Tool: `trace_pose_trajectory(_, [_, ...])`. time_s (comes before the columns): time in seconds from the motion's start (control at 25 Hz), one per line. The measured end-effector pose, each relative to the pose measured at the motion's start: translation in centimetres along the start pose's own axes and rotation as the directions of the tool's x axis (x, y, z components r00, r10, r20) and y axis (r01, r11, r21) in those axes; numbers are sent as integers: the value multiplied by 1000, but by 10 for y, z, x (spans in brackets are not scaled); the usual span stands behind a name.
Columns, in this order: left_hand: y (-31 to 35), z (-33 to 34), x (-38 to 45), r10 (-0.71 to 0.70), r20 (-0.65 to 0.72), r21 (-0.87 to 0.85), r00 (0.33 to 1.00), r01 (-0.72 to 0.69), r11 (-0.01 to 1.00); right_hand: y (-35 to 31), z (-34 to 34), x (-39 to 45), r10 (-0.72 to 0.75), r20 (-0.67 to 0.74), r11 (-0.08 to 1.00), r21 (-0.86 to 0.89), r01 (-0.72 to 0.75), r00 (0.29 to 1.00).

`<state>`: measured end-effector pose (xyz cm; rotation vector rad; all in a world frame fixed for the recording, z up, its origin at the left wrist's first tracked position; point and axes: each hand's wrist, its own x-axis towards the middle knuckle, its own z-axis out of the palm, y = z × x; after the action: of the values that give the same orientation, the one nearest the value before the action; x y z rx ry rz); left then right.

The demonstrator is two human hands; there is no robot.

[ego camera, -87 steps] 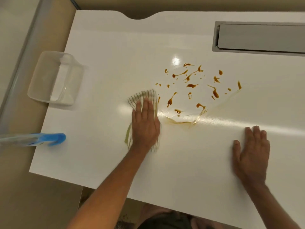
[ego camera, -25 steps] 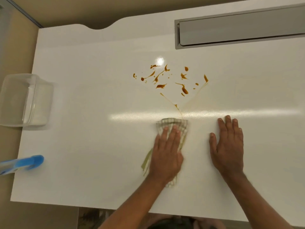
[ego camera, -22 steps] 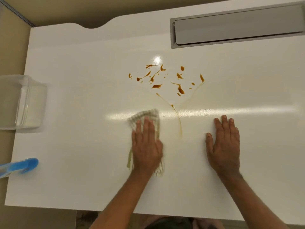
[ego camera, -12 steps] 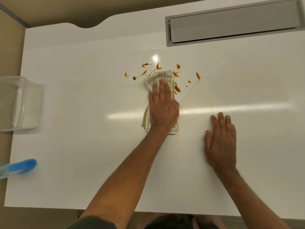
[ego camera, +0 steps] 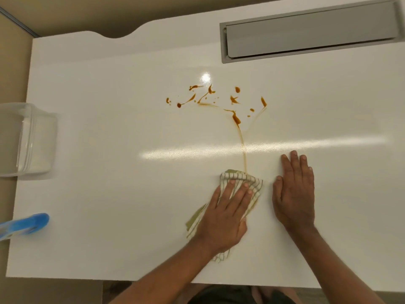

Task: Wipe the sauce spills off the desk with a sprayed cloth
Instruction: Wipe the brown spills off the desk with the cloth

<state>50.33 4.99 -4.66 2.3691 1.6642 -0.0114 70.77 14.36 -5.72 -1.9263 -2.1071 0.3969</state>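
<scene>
cloth [ego camera: 242,183] pulled nearer under left hand [ego camera: 225,218], sauce [ego camera: 236,119] smeared

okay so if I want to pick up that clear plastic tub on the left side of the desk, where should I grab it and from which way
Judging from its pose, take the clear plastic rectangular tub by its right-hand long wall, coming from the right over the white desk. It stands upright at the desk's left edge with its open top facing up, so a grip can pinch over that rim. Its left part runs out of view.

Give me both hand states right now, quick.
Left hand: open, fingers straight, pressing the striped cloth onto the desk.
Right hand: open, flat on the desk, holding nothing.
</scene>
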Motion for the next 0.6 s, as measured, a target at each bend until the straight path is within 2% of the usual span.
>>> trace_pose_trajectory(0.08, [-10,-9,31,7,9,3,1000,-7,1000,0,0,0,0,-6,1000,9,0,1000])
trace_pose_trajectory(0.2, [-28,-29,113,-59,-18,-16,998,58,998,0,0,-2,8,-13,1000,6,-7,1000])
trace_pose_trajectory(0.36, [-50,-56,222,-42,-2,53,999,42,998,-1,0,-1,14,-12,1000,17,-14,1000])
trace_pose_trajectory(0.48, [-62,-64,265,-79,-31,50,996,80,996,0,0,-1,8,-20,1000,15,-8,1000])
trace_pose_trajectory(0.6, [-83,-72,284,-191,-69,5,979,191,981,2,-1,-1,5,-19,1000,25,-5,1000])
